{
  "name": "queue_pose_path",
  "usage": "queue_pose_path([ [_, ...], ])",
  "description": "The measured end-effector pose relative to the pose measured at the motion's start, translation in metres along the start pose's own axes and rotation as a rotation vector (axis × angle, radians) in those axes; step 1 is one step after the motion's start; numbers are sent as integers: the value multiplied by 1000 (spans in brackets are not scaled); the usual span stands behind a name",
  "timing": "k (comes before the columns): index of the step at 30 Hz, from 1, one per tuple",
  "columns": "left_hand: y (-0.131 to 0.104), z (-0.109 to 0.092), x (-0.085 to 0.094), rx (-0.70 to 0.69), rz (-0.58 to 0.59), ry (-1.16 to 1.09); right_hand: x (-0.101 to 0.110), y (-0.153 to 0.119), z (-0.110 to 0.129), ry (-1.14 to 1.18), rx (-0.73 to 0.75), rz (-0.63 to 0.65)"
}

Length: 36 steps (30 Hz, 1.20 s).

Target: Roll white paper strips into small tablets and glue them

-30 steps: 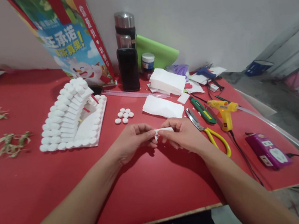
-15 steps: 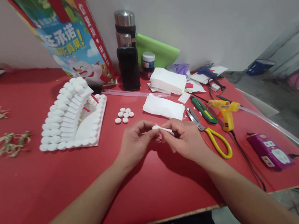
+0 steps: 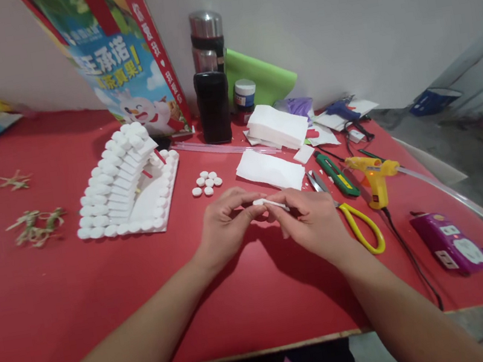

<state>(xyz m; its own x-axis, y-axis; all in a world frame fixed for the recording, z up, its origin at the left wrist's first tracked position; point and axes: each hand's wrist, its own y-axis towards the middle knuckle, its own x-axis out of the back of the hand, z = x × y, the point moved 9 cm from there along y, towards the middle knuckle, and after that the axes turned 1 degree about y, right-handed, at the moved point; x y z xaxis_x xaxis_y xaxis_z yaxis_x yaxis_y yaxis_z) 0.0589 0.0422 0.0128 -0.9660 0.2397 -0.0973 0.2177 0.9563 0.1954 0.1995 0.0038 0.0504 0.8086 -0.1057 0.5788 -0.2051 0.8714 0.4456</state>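
My left hand (image 3: 230, 222) and my right hand (image 3: 310, 222) meet over the front of the red table. Between their fingertips is a small white strip (image 3: 272, 203), pinched at its left end by my left hand and at its right by my right. Fingers cover part of it, and its material is not clear. Just beyond my left hand lie several small white round pieces (image 3: 207, 183). To their left stands a white model (image 3: 118, 188) with stacked rounded pieces and a curved flight of steps. A stack of white sheets (image 3: 270, 170) lies beyond my right hand.
Right of my hands are yellow-handled scissors (image 3: 363, 229), a green utility knife (image 3: 336, 175), a yellow glue gun (image 3: 374, 178) and a purple power strip (image 3: 453, 242) with cords. A black bottle (image 3: 214, 109) and a printed bag (image 3: 127, 70) stand behind. Straw figures (image 3: 38, 226) lie left.
The view has turned slightly left, so the scene sits further right. Both hands keep their pinch on the white strip, which now shows as a flatter, longer piece between them.
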Motion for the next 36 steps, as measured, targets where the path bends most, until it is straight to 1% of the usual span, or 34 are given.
queue_pose_path([
  [3, -1, 4, 1, 57, -28, -5, 0, -1, 6, -112, 56, -16],
  [6, -3, 8, -2, 113, -7, -54, -3, -1, 11, -154, 110, 28],
  [9, -3, 8, -6, 122, 28, -99, -3, -1, 13, -107, 141, 56],
  [14, -3, 8, -7, 79, 46, -140, -2, -2, 10, -13, 139, 100],
  [18, -3, 15, -10, 139, 91, -205, -4, -3, 5, -5, 131, 125],
  [20, -3, 17, -10, 164, 111, -184, -5, -5, 5, -17, 148, 130],
  [23, -1, 15, -10, 157, 127, -122, -7, -6, 3, -12, 143, 140],
  [26, -1, 13, -7, 135, 101, -82, -8, -4, 0, -19, 82, 139],
  [28, -1, 12, -6, 127, 83, -55, -9, -2, -5, -18, 18, 132],
  [30, -1, 11, -5, 124, 89, 4, -9, 1, -12, 18, -67, 131],
  [33, 0, 14, -8, 149, 137, 101, -12, 3, -23, 83, -189, 150],
  [35, 0, 19, -7, 185, 125, 73, -11, 3, -30, 99, -270, 154],
  [36, -1, 24, -7, 234, 116, 18, -11, 2, -33, 125, -314, 151],
])
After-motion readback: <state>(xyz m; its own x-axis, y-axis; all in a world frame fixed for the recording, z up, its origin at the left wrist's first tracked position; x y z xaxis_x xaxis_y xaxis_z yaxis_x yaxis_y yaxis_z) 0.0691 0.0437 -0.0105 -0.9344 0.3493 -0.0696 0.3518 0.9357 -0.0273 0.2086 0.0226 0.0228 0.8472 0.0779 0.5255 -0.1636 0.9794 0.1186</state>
